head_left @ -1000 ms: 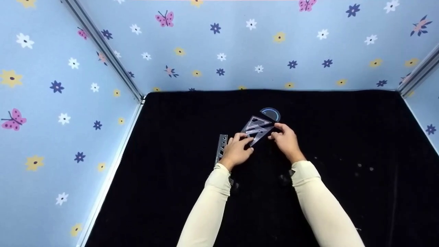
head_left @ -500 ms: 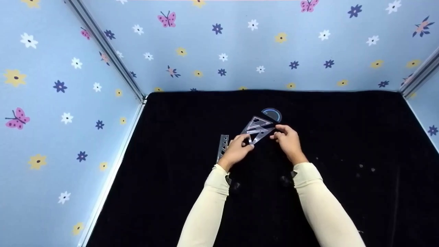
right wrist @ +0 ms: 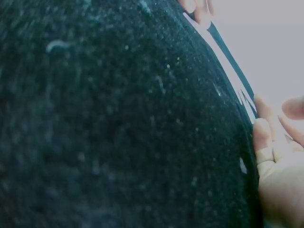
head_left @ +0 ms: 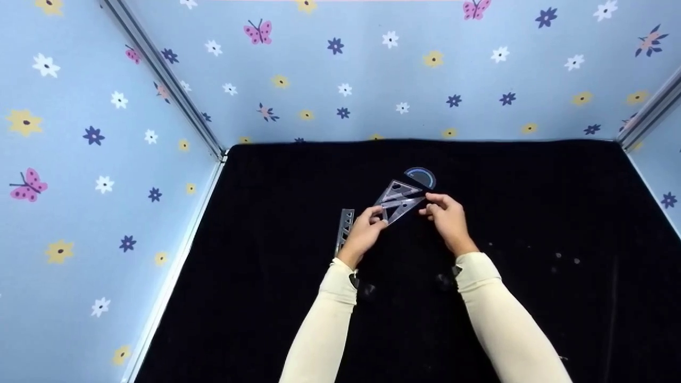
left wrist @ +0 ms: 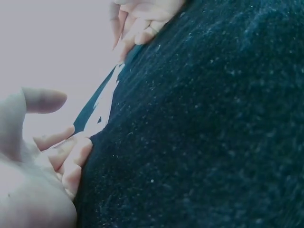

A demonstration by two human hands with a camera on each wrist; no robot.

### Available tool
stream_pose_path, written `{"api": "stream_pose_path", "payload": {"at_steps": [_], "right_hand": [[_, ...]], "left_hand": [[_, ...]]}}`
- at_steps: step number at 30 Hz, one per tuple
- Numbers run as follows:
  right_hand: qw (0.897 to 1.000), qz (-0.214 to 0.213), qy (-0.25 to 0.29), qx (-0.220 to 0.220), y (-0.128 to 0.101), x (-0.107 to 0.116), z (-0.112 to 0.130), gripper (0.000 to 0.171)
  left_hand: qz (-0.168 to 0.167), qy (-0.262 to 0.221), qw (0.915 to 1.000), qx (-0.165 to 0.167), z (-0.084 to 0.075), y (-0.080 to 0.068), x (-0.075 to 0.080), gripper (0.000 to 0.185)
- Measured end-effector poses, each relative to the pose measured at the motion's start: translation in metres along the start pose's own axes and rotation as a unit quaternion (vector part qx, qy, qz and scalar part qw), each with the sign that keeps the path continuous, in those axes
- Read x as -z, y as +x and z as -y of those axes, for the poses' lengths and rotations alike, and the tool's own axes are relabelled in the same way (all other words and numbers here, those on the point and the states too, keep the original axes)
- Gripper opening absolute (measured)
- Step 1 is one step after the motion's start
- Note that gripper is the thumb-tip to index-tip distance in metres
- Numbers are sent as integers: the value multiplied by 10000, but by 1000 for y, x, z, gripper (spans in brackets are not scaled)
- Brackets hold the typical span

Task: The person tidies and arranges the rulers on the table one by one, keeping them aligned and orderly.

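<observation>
Two clear plastic set squares lie edge to edge in the head view, the upper set square point(head_left: 392, 189) and the lower set square point(head_left: 401, 208). My left hand point(head_left: 363, 232) is at their left side, its fingertips touching the lower one's near corner. In the left wrist view a digit point(left wrist: 45, 100) stands apart from the other fingers. On the opposite side my right hand point(head_left: 448, 219) touches the lower set square's right tip with its extended index finger. A half-round protractor point(head_left: 421, 177) lies just beyond the set squares. The ruler point(head_left: 346, 221) sits left of my left hand, partly hidden by it.
Black cloth point(head_left: 266, 239) covers the table. A flowered blue wall point(head_left: 372, 69) rises behind it, and another panel point(head_left: 69, 213) stands on the left. Small pale specks point(head_left: 576, 261) lie on the cloth to the right.
My left fingers have drawn back leftward from over the lower set square, whose near corner has shifted slightly left. My right hand stays almost where it was at the right tip.
</observation>
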State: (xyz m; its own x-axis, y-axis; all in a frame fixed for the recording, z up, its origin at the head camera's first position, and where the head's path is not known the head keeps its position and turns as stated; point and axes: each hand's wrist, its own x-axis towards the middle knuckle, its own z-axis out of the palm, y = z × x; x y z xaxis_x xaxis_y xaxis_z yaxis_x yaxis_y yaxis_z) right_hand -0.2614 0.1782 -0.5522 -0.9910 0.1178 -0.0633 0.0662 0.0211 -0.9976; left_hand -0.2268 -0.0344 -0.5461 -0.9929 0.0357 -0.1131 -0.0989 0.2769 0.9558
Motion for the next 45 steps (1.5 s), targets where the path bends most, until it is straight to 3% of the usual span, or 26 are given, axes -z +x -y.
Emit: {"api": "stream_pose_path", "payload": {"at_steps": [5, 14, 19, 31, 37, 45], "right_hand": [[9999, -121, 22, 107, -3, -2, 1, 31], [9964, -479, 691, 127, -6, -6, 0, 23], [9949, -693, 739, 7, -7, -8, -1, 18], [9953, -820, 521, 7, -14, -8, -4, 17], [9947, -824, 606, 108, -19, -8, -3, 15], [9953, -807, 536, 87, -23, -8, 1, 17]], "left_hand": [[-74, -375, 9993, -21, 2, -1, 0, 48], [25, -934, 9954, -216, -1, -2, 1, 46], [-40, -784, 9964, -335, -1, -2, -2, 43], [-377, -477, 9915, -1154, 3, -6, -5, 21], [-636, -415, 9892, -1253, 5, -9, -5, 18], [-723, -674, 9866, -1300, 8, -13, -4, 23]]}}
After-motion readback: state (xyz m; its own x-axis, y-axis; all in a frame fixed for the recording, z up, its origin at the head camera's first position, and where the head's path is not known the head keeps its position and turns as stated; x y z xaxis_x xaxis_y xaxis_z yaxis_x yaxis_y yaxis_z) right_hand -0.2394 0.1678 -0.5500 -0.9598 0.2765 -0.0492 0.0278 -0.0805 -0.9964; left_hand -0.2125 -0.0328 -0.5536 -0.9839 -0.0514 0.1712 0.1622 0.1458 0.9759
